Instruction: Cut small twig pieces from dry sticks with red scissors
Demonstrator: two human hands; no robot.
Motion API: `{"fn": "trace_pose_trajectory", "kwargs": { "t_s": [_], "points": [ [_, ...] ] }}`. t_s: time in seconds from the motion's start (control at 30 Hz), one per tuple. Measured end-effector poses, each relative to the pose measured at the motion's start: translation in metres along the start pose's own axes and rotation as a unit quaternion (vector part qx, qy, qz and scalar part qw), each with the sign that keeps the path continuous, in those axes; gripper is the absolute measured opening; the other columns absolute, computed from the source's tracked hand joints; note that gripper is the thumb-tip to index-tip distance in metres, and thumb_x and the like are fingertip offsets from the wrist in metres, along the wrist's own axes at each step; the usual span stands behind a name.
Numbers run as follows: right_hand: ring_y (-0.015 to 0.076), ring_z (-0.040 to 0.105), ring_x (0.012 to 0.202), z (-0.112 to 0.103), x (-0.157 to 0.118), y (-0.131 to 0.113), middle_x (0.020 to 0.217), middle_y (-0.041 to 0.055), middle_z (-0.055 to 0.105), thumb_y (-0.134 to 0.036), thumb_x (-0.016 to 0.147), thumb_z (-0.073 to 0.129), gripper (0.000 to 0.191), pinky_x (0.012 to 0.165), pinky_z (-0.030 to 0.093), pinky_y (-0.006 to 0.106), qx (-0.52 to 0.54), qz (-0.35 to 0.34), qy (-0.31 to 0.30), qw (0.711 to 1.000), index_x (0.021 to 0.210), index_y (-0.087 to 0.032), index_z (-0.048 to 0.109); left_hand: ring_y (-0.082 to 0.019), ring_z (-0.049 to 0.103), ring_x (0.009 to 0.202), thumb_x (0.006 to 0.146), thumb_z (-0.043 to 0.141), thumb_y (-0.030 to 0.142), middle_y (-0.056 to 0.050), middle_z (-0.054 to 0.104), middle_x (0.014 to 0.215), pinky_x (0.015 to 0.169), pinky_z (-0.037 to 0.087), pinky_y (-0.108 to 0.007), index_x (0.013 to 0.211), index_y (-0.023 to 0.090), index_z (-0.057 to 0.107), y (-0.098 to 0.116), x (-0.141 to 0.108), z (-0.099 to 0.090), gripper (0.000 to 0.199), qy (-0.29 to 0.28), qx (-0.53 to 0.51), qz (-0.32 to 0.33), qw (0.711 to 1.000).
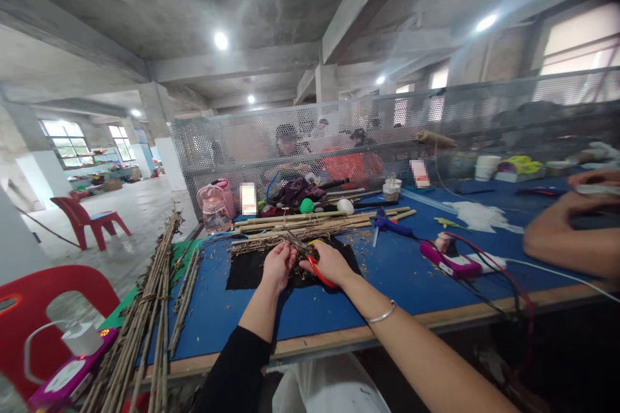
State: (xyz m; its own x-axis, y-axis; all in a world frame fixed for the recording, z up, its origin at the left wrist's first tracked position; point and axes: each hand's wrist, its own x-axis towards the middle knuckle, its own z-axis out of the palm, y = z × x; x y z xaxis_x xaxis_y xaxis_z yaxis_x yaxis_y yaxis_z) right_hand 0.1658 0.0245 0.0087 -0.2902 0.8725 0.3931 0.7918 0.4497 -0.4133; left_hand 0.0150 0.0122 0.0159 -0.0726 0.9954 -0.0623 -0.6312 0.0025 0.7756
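My right hand (330,262) is closed round a pair of scissors (318,271) with red and yellow handles. Their metal blades point up and left, over the fingertips of my left hand (278,266). That hand is pinched closed, and whatever it holds is too small to make out. Beneath both hands lies a black cloth (245,273) with twig scraps on it. Just beyond the hands, thin dry twigs (256,245) lie in a row along the cloth. Thicker pale sticks (271,224) lie behind them.
Long dry stalks (150,297) lean across the table's left end. A blue glue gun (394,226) and a purple power strip (453,262) with cables lie to the right. Another person's arm (566,232) rests at far right. A perforated metal screen (232,142) stands behind the blue table (213,316).
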Motion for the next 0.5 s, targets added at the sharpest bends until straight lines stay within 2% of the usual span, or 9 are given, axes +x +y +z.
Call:
{"fn": "trace_pose_trajectory", "kwargs": {
  "t_s": [0.13,0.33,0.5],
  "points": [
    [0.0192,0.056,0.084,-0.001,-0.001,-0.002,0.092,0.0067,0.061,-0.056,0.069,0.059,0.045,0.066,0.035,0.025,-0.007,0.004,-0.008,1.0,0.093,-0.018,0.055,-0.002,0.048,0.047,0.068,0.07,0.018,0.002,0.053,0.058,0.047,0.042,-0.011,0.07,0.011,0.056,-0.001,-0.002,0.0,0.016,-0.037,0.033,-0.007,0.999],
    [0.0193,0.056,0.085,-0.003,-0.002,-0.004,0.093,0.0067,0.06,-0.057,0.068,0.06,0.047,0.066,0.035,0.025,-0.017,0.008,-0.014,1.0,0.093,-0.018,0.055,-0.001,0.043,0.045,0.061,0.072,0.026,0.005,0.05,0.057,0.047,0.037,-0.013,0.069,0.013,0.051,-0.007,0.003,-0.004,0.025,-0.037,0.054,0.012,0.998],
    [0.0198,0.056,0.084,-0.005,-0.002,-0.007,0.089,0.006,0.061,-0.056,0.066,0.062,0.044,0.066,0.035,0.026,-0.041,-0.003,-0.019,0.999,0.089,-0.018,0.055,-0.002,0.04,0.041,0.06,0.069,0.027,0.006,0.049,0.053,0.043,0.032,-0.015,0.065,0.014,0.048,-0.013,0.008,-0.007,0.025,-0.035,0.105,0.028,0.993]
  ]
}}
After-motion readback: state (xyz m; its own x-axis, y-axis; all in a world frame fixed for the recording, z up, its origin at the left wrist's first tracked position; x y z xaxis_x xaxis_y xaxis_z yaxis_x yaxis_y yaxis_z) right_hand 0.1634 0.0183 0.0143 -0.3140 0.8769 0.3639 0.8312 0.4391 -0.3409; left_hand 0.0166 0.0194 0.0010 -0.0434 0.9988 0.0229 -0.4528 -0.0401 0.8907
